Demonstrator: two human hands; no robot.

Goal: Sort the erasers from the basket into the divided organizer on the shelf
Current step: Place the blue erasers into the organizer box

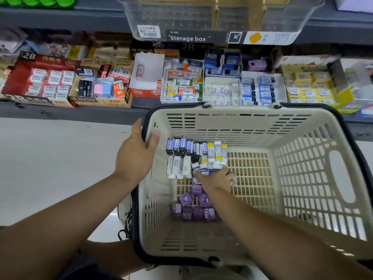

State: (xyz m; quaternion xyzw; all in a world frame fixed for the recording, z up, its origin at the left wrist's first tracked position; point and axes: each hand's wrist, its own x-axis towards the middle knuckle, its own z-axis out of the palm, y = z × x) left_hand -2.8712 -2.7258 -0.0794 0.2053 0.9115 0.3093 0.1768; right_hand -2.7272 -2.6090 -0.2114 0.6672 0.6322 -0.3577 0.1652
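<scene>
A cream plastic basket (302,150) with a black rim sits in front of me below the shelves. On its floor lie rows of wrapped erasers (189,152), blue, white and yellow, with several purple erasers (191,207) nearer to me. My left hand (135,156) grips the basket's left rim, thumb inside. Down inside the basket, my right hand (217,179) curls its fingers over small erasers at the near edge of the rows. A clear divided organizer (212,19) labelled "Storage box" stands on the upper shelf.
The lower shelf (80,114) carries open cartons of erasers: a red 2B box (38,79), a 4B box (101,87), white trays (222,89) and yellow packs (310,87). Pale floor (50,168) lies to the left; a shoe (125,215) shows beside the basket.
</scene>
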